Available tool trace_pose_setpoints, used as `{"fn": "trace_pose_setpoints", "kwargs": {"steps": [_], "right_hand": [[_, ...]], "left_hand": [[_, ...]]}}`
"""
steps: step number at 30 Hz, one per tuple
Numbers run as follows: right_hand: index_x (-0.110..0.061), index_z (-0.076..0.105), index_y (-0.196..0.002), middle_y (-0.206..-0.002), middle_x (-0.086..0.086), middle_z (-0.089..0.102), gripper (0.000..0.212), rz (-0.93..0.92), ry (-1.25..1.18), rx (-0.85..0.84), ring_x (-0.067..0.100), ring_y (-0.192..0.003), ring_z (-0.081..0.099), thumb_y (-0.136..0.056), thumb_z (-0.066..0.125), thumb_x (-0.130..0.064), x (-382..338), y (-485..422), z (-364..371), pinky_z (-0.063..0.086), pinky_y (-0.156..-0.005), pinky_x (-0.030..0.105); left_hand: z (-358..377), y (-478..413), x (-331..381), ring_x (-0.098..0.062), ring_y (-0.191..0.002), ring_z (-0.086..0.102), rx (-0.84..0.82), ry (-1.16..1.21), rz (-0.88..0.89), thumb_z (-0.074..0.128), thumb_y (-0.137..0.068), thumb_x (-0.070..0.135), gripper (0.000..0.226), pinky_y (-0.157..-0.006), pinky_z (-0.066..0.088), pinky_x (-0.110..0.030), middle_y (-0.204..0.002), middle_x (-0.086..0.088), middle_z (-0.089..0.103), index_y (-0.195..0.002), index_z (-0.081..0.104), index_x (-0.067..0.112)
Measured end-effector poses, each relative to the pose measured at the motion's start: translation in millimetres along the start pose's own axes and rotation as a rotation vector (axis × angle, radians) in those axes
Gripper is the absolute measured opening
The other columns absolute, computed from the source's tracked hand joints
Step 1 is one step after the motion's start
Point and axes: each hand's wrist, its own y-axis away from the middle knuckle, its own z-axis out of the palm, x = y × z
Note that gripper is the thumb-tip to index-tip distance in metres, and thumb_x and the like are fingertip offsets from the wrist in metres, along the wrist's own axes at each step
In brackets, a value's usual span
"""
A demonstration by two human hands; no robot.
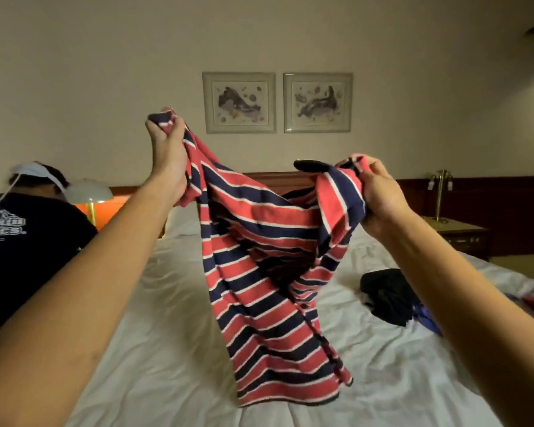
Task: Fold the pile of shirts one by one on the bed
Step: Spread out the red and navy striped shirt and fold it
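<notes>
We hold the striped shirt (259,241) up in the air over the bed (154,318), dead centre of view. The left grip (167,143) is at approx. 11 o'clock and is the higher one, fingers curled tight round a bunched wad of fabric, prob. a shoulder or sleeve. The right grip (379,198) is at approx. 2 o'clock, lower, pinching another bunched corner w/ thumb on top. The cloth sags slack btwn the two, and the body hangs twisted down to 6 o'clock. The hem is low near the sheet; can't tell if it touches.

Handling, as we judge it: light, soft knit w/ no stiffness, so it drops wherever gravity takes it. Not slippery, not fragile; a firm pinch is plenty. Wads are poor holds for folding, tho. We'd want the shoulder seams, one per grip, so the body falls flat & untwisted before we lay it down.

The pile (386,294) lies on the bed at 4 o'clock, mostly dark items. Another person (28,235) is at 9 o'clock.
</notes>
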Motion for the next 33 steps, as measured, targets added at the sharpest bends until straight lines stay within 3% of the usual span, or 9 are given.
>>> {"fn": "trace_pose_setpoints", "kwargs": {"steps": [5,9,12,15,17,20,24,27,33], "right_hand": [[-0.01,0.061,-0.085,-0.075,0.01,0.058,0.018,0.356,0.191,0.164,0.022,-0.067,0.052,-0.099,0.051,-0.013,96.8,7.2,-74.1,0.044,-0.063,0.032],[-0.007,0.059,-0.081,-0.057,0.008,0.057,0.022,0.673,0.459,0.187,0.016,-0.048,0.052,-0.1,0.049,-0.009,191.9,48.8,-164.0,0.041,-0.047,0.021],[-0.013,0.059,-0.124,-0.107,0.015,0.059,0.029,0.611,1.057,-0.044,0.027,-0.092,0.06,-0.095,0.059,-0.02,249.9,83.2,-214.8,0.05,-0.079,0.035],[-0.046,0.045,-0.138,-0.148,-0.003,0.035,0.058,0.251,1.334,-0.539,0.02,-0.139,0.031,-0.085,0.061,-0.062,278.6,102.0,-231.6,0.026,-0.118,0.044],[-0.055,0.034,-0.142,-0.155,-0.019,0.027,0.079,0.139,1.451,-0.948,0.007,-0.147,0.012,-0.072,0.043,-0.092,292.3,107.0,-231.8,0.006,-0.123,0.044],[-0.047,0.043,-0.141,-0.147,-0.015,0.043,0.073,0.086,1.652,-1.089,0.01,-0.142,0.027,-0.078,0.044,-0.083,300.2,99.2,-231.1,0.01,-0.121,0.041],[-0.024,0.061,-0.112,-0.112,0.003,0.066,0.023,-0.085,1.628,-0.908,0.026,-0.11,0.058,-0.09,0.06,-0.029,286.3,75.6,-217.0,0.041,-0.092,0.033],[-0.02,0.058,-0.108,-0.093,0.008,0.067,0.022,-0.042,1.542,-0.735,0.031,-0.088,0.062,-0.087,0.062,-0.022,258.6,56.8,-204.7,0.04,-0.066,0.035],[-0.021,0.058,-0.106,-0.084,0.014,0.067,0.02,-0.341,1.667,-0.529,0.04,-0.079,0.061,-0.087,0.058,-0.019,190.4,8.6,-158.1,0.033,-0.057,0.037]], "left_hand": [[4.9,20.5,-114.3,-0.024,-0.122,0.055,-0.241,-0.355,-0.359,0.055,-0.102,0.029,0.068,-0.104,0.047,-0.043,-0.144,-0.008,0.045,-0.157,0.014,0.023],[-34.8,110.7,-222.4,-0.027,-0.11,0.059,-0.767,-0.842,-0.647,0.06,-0.099,0.017,0.033,-0.101,0.048,-0.045,-0.118,-0.012,0.059,-0.131,0.053,0.011],[-58.9,183.5,-277.0,-0.024,-0.111,0.057,-0.825,-1.14,-0.432,0.071,-0.09,0.031,0.03,-0.1,0.045,-0.041,-0.122,-0.003,0.058,-0.116,0.062,0.019],[-74.7,247.2,-296.0,-0.007,-0.084,0.058,-0.925,-1.171,-0.268,0.072,-0.079,0.055,0.028,-0.08,0.049,-0.035,-0.092,0.014,0.059,-0.083,0.058,0.03],[-85.7,274.9,-301.8,-0.005,-0.079,0.057,-1.15,-1.183,-0.447,0.067,-0.066,0.078,0.052,-0.072,0.049,-0.034,-0.088,0.014,0.057,-0.086,0.056,0.031],[-99.3,292.4,-307.4,-0.014,-0.093,0.054,-1.381,-1.346,-0.358,0.069,-0.065,0.075,0.061,-0.075,0.046,-0.033,-0.105,0.011,0.048,-0.103,0.051,0.03],[-111.6,280.6,-303.1,-0.015,-0.083,0.057,-1.243,-1.395,-0.095,0.068,-0.085,0.024,0.014,-0.069,0.04,-0.026,-0.091,0.01,0.057,-0.086,0.054,0.026],[-125.8,239.2,-285.7,-0.017,-0.08,0.065,-0.958,-1.244,-0.135,0.067,-0.079,0.005,0.019,-0.072,0.049,-0.03,-0.081,0.009,0.066,-0.08,0.063,0.024],[-150.7,113.2,-224.5,-0.031,-0.097,0.065,-0.2,-1.161,-0.128,0.045,-0.087,-0.008,0.036,-0.09,0.051,-0.038,-0.097,-0.009,0.073,-0.084,0.071,0.015]]}}
